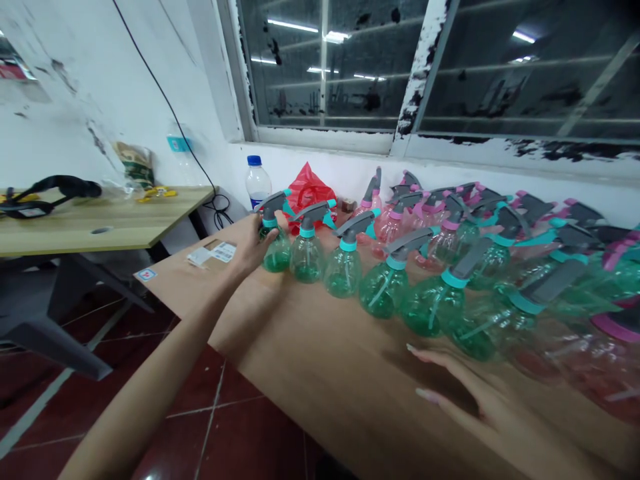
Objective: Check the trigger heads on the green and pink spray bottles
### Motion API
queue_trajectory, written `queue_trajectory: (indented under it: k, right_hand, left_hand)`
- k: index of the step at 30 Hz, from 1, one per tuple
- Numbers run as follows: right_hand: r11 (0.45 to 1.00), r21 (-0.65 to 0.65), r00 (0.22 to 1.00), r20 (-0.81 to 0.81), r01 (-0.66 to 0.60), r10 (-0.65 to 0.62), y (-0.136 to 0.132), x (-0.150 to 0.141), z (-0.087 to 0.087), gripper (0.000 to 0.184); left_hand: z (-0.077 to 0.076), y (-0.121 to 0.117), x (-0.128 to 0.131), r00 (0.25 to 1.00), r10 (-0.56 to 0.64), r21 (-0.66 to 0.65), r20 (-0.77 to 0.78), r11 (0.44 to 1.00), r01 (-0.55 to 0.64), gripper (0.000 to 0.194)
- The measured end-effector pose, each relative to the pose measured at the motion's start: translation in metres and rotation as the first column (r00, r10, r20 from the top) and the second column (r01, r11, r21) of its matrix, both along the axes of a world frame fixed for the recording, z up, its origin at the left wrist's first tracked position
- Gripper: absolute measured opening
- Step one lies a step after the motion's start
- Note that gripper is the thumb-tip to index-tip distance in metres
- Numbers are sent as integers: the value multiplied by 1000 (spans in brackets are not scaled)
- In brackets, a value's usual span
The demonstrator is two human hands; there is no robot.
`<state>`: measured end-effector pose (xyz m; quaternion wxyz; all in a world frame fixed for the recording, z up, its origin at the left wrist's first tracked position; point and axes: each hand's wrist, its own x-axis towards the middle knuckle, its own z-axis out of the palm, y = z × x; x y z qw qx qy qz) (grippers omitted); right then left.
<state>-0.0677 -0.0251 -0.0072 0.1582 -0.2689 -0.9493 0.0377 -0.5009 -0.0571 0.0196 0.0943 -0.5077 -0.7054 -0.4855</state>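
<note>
My left hand is wrapped round the neck and upper body of a green spray bottle at the left end of the front row. This bottle stands upright, with a grey trigger head and a turquoise collar. Beside it stands a similar spray bottle, followed by several more running to the right. My right hand hovers low over the brown tabletop, thumb and fingers apart and holding nothing. Nearest to it is a green spray bottle with a tilted grey head. Pink spray bottles crowd behind the green ones.
A red plastic bag and a water bottle with a blue cap stand by the wall. Labels lie at the table's left end. A wooden desk carries black headgear. A grey stool is below.
</note>
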Motion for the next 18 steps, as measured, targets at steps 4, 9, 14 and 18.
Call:
queue_trajectory:
  k: [4,9,14,18]
  right_hand:
    - [1000,-18,1000,-16,4,-5,-1,1,-1,36]
    - [997,-77,999,-35,33,-36,-5,3,-2,37]
    - [986,-165,1000,-23,11,-15,-10,5,-3,38]
    - [972,-233,999,1,33,-34,-14,13,-6,39]
  left_hand:
    - [-3,-26,27,987,162,119,-2,980,-161,48]
    - [-4,-38,71,989,129,112,-68,986,-121,28]
    - [-4,-8,84,984,31,-37,-175,999,-38,41]
    - [-3,13,83,976,41,-118,-214,991,-68,59]
